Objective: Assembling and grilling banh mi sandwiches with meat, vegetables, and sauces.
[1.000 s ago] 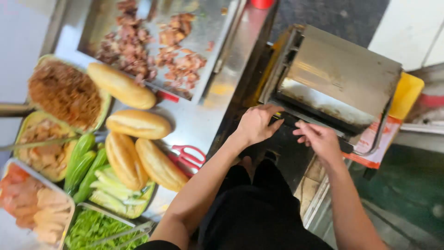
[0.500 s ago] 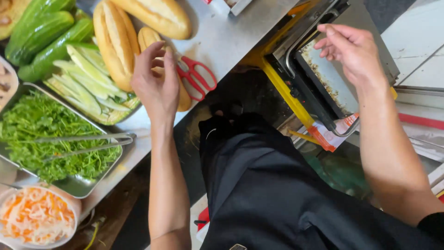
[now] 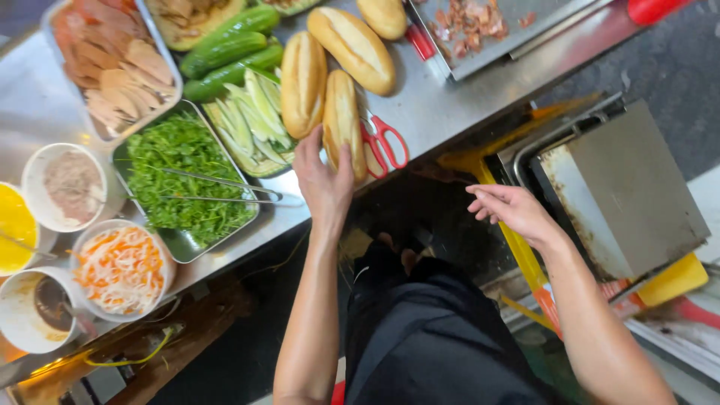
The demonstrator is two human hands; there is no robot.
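Note:
My left hand (image 3: 321, 176) rests on the near end of a baguette roll (image 3: 343, 120) at the edge of the steel counter (image 3: 442, 105), fingers curled around it. A second roll (image 3: 303, 82) lies just left of it, another (image 3: 352, 48) slants behind, and a small round roll (image 3: 385, 15) sits at the back. Red-handled scissors (image 3: 384, 142) lie right beside the gripped roll. My right hand (image 3: 510, 208) hovers off the counter with spread fingers, holding nothing, near the metal toaster oven (image 3: 622, 195).
A tray of green herbs (image 3: 184, 176) with metal tongs (image 3: 225, 189) sits left of my hand. Cucumbers (image 3: 225, 52), cucumber strips (image 3: 255, 112), sliced meat (image 3: 112, 60), pickled carrot bowl (image 3: 120, 268), sauce bowls (image 3: 37, 307) and a meat tray (image 3: 480, 22) crowd the counter.
My left hand came down from the oven area to the counter and closed on the roll. My right hand left the oven's edge and now hangs open beside it.

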